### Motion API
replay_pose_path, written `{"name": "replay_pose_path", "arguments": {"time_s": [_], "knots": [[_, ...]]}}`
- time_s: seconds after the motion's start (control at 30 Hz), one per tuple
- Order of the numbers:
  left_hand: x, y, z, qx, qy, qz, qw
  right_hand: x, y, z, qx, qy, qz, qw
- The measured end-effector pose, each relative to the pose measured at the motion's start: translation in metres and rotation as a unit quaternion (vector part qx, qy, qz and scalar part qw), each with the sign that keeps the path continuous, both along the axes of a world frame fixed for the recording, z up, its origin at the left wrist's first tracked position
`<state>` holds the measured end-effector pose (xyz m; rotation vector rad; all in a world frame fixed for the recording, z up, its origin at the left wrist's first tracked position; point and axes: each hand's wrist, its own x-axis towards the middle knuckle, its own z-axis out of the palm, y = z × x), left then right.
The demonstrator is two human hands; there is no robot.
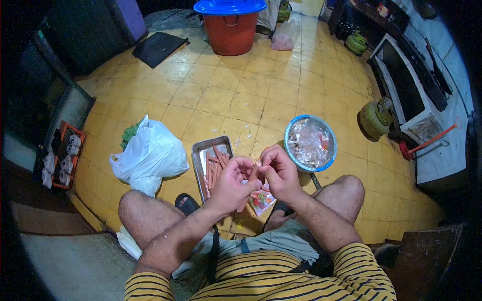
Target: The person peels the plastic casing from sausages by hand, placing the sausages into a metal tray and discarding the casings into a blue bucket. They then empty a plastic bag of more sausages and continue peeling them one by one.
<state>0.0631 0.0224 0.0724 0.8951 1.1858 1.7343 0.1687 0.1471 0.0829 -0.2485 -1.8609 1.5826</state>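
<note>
Between my two hands is a sausage (254, 174), reddish-brown and held over the floor in front of me. My left hand (232, 186) wraps its fingers and thumb round its length. At the sausage's upper end my right hand (279, 174) is closed in a pinch; a small pale bit shows at its fingertips, too small to name. Left of my hands a metal tray (195, 159) holds several more sausages (219, 159). Partly hidden below my hands lies a colourful printed packet (261, 200).
A blue-rimmed basin (286, 146) with clear plastic and scraps stands at right. A white plastic bag (153, 155) sits at left, with small scraps (238, 140) on the tiles. Farther off are a red tub (228, 37), a green gas cylinder (375, 119) and a shoe rack (69, 155).
</note>
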Motion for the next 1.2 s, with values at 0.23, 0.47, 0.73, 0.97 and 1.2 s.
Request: {"name": "replay_pose_path", "arguments": {"time_s": [0.23, 0.47, 0.73, 0.97, 1.2], "knots": [[-0.004, -0.002, 0.007, -0.035, -0.176, 0.034, 0.983, 0.001, 0.009, 0.004, 0.117, -0.043, 0.028, 0.992], [-0.013, -0.004, 0.001, -0.057, -0.155, 0.02, 0.986, 0.003, 0.007, 0.01, 0.223, -0.119, 0.092, 0.963], [-0.035, 0.0, 0.0, -0.074, -0.318, 0.107, 0.939, 0.005, -0.002, 0.002, 0.186, -0.182, 0.308, 0.915], [-0.072, 0.002, 0.0, -0.02, -0.369, 0.235, 0.899, 0.018, 0.038, 0.027, 0.077, -0.081, 0.374, 0.921], [-0.081, 0.005, -0.001, 0.002, -0.384, 0.294, 0.875, 0.024, 0.062, 0.022, -0.349, 0.077, 0.257, 0.898]]}}
